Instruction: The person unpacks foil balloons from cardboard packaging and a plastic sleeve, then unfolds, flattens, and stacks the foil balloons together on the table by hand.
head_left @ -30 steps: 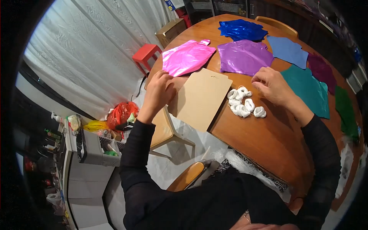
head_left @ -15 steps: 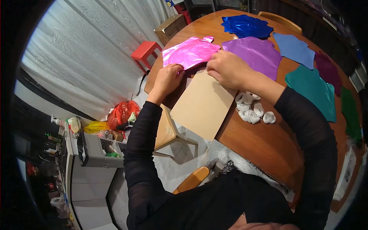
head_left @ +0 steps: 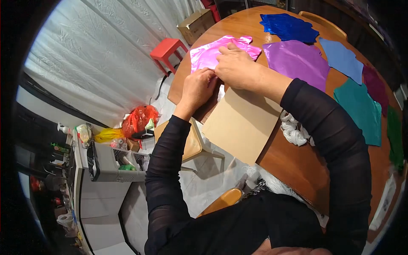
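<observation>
A shiny pink sheet (head_left: 208,54), like foil or glossy cloth, lies at the table's far left edge. At its near edge my left hand (head_left: 199,88) is closed, its fingertips pinching that edge. My right hand (head_left: 236,68) is right beside it, fingers curled over the sheet, thumb side against the near edge; the exact grip is partly hidden. Under my right wrist lies a beige board (head_left: 243,123), its near corner sticking out past the table edge. Several white yarn skeins (head_left: 293,131) sit right of the board, partly behind my right sleeve.
More glossy sheets lie around the round wooden table (head_left: 293,170): purple (head_left: 297,61), dark blue (head_left: 289,29), light blue (head_left: 342,59), teal (head_left: 359,110), maroon (head_left: 375,89) and green (head_left: 395,136). A beige chair (head_left: 191,142) and a red stool (head_left: 166,51) stand at left.
My right hand has moved left along the pink sheet, from its right corner to beside my left hand. The view has shifted slightly, and my right forearm now covers some of the skeins.
</observation>
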Demonstrator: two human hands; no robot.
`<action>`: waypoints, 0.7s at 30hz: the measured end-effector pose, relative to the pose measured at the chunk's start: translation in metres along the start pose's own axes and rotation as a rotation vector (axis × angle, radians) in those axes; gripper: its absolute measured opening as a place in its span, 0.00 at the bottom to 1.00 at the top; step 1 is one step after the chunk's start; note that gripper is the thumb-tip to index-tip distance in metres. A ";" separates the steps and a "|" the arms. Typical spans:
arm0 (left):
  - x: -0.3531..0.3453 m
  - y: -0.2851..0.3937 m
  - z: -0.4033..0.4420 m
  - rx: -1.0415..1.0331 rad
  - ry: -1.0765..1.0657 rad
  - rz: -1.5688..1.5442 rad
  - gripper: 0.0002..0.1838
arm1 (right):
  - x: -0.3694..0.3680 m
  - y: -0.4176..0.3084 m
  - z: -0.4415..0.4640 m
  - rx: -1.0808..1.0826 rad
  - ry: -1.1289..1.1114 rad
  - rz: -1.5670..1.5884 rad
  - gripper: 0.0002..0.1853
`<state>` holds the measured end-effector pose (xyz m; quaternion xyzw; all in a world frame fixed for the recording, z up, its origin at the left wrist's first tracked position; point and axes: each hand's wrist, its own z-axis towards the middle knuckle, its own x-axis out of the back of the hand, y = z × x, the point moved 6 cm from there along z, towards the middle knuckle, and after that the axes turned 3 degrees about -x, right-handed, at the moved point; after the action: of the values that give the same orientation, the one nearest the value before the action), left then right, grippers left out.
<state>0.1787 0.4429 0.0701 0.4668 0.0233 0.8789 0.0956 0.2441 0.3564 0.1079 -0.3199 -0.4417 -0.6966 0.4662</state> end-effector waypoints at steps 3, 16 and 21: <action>0.000 -0.002 -0.001 -0.001 0.005 -0.003 0.06 | -0.005 0.001 0.003 -0.026 -0.101 0.044 0.05; 0.026 -0.015 -0.012 0.074 0.402 -0.400 0.04 | -0.035 0.028 -0.002 -0.339 -0.149 0.394 0.04; 0.051 -0.025 -0.027 0.213 0.540 -0.317 0.05 | -0.044 0.039 -0.006 -0.510 -0.304 0.764 0.09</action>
<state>0.1325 0.4781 0.0934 0.2150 0.2117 0.9377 0.1722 0.2966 0.3599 0.0798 -0.6615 -0.1710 -0.5070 0.5255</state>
